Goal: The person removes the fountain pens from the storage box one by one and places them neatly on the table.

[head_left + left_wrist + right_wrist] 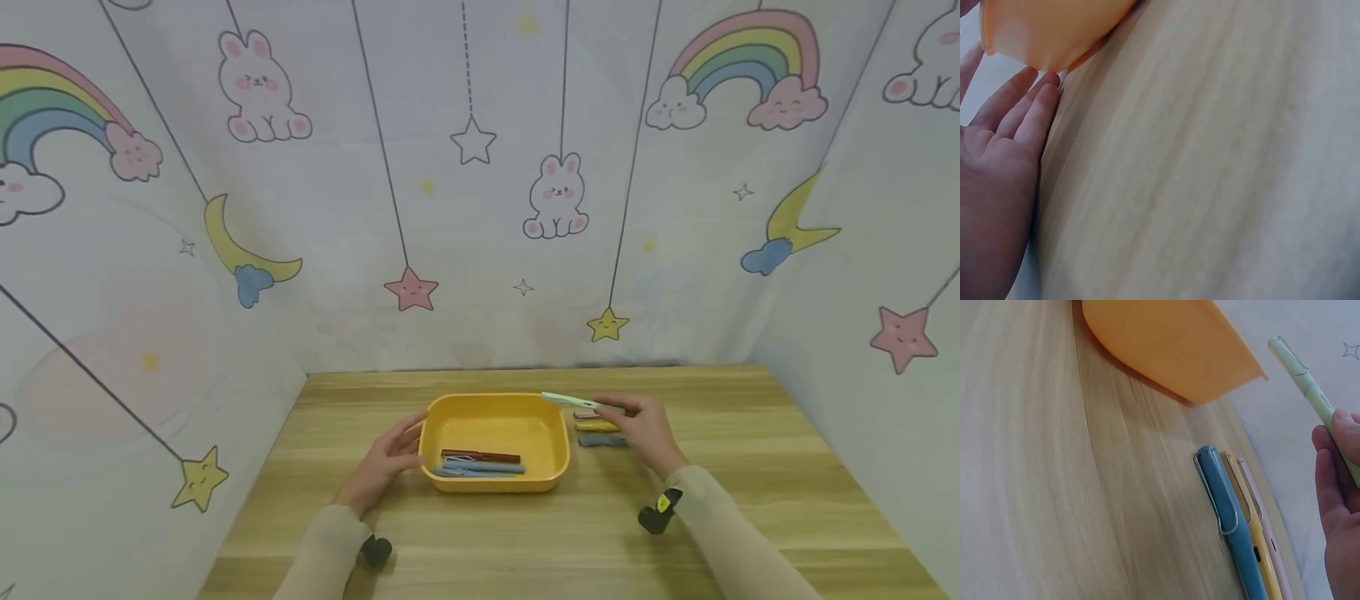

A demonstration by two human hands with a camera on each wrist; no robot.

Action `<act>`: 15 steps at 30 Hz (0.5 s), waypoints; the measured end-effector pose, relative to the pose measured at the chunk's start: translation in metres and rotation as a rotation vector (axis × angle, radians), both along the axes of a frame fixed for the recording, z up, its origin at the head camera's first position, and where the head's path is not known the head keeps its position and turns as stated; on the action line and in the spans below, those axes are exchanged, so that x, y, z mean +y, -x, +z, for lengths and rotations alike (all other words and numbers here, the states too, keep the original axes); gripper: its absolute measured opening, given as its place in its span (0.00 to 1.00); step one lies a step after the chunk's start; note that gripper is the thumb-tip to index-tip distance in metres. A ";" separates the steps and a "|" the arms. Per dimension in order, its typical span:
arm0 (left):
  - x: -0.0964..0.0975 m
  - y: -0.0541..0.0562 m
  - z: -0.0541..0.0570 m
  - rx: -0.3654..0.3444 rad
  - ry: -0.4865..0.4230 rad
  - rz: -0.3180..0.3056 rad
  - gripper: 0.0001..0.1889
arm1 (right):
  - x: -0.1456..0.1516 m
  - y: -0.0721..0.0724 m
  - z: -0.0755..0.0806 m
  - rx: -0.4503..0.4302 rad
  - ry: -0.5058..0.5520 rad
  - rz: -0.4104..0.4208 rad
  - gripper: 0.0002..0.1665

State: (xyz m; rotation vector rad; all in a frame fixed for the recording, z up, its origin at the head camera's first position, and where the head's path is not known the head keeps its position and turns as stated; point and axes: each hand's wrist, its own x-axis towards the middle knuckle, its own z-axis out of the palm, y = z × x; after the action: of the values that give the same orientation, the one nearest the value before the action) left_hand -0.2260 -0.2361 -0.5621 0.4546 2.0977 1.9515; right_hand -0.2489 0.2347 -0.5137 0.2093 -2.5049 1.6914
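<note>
A pale green pen is pinched between the thumb and fingers of my right hand, raised over the right rim of a yellow plastic tray. Inside the tray lie a dark red pen and two blue pens near its front wall. My left hand touches the tray's left side with fingers extended; the left wrist view shows fingertips against its outer wall. Under the right hand, a blue pen, a yellow pen and a pale pink pen lie side by side.
The wooden table bears the tray and pens. A white backdrop printed with stars, rabbits and rainbows rises behind the table and along both sides. Each wrist wears a small black device.
</note>
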 end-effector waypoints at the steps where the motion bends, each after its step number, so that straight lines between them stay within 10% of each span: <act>1: 0.000 0.000 -0.001 0.000 -0.004 -0.003 0.40 | 0.002 -0.001 -0.001 -0.004 0.001 -0.009 0.20; 15: -0.001 0.001 -0.002 -0.019 -0.038 -0.005 0.40 | 0.022 -0.010 -0.009 -0.001 -0.073 -0.042 0.19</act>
State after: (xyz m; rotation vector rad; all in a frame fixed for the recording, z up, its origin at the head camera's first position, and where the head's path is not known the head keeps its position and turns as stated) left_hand -0.2272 -0.2367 -0.5646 0.4458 2.0495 1.9876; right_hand -0.2391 0.2567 -0.5229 0.1610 -2.5557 1.5865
